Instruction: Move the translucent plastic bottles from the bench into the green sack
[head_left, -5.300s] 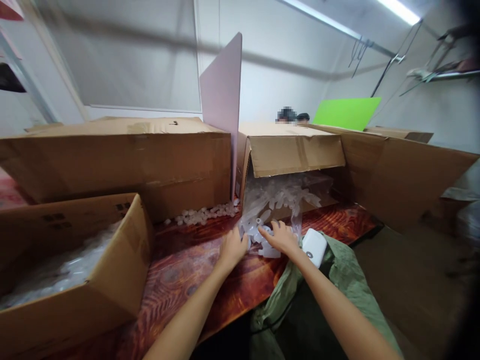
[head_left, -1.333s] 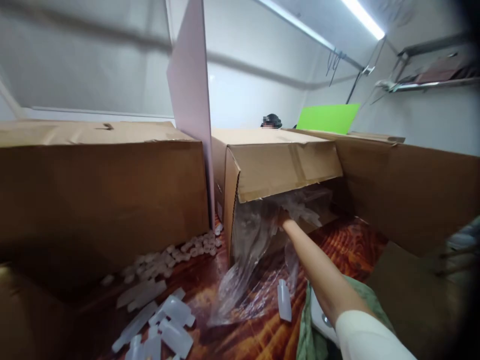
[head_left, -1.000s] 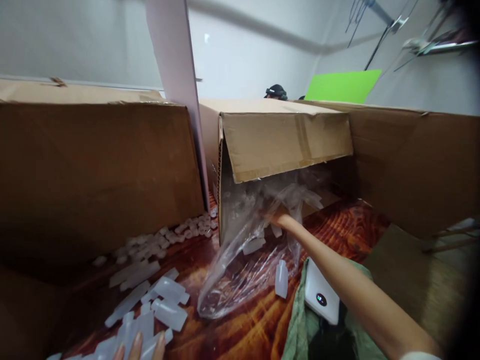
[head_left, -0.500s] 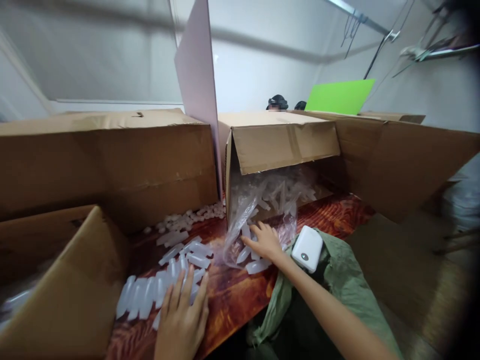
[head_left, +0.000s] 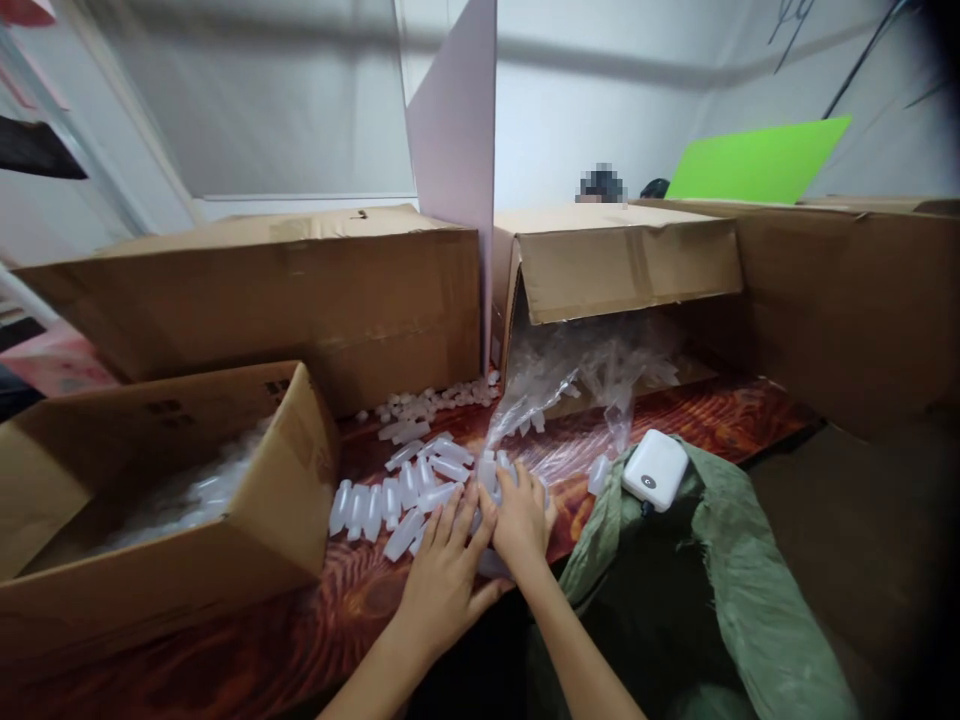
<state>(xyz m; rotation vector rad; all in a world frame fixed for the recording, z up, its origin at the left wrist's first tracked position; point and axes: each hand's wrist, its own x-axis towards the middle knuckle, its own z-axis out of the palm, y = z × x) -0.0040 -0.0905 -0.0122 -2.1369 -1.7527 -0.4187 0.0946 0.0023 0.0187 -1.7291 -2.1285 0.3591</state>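
Note:
Small translucent plastic tubes (head_left: pixel 373 512) lie loose on the wood-patterned table, some lined up in a row at the left. Over the right end of this group rests my left hand (head_left: pixel 444 570), palm down, its fingers stretched out and touching the tubes. Right beside it, my right hand (head_left: pixel 523 522) curls its fingers over several more tubes, which are partly hidden beneath it. The two hands meet at the fingertips. Behind them a clear plastic bag (head_left: pixel 551 405) with more tubes spills out of a tipped cardboard box (head_left: pixel 630 265).
An open carton (head_left: pixel 277 520) with translucent pieces stands at the left. Small white caps (head_left: pixel 435 402) are piled along a long closed box (head_left: pixel 390 320). A white power bank (head_left: pixel 655 470) sits on green sacking (head_left: pixel 757 570) at the right. Behind the boxes shows a person's head (head_left: pixel 602 186).
My right hand has come left from the bag's mouth to my left hand, bringing tubes along. Its spread fingers are now curled. The view has turned left.

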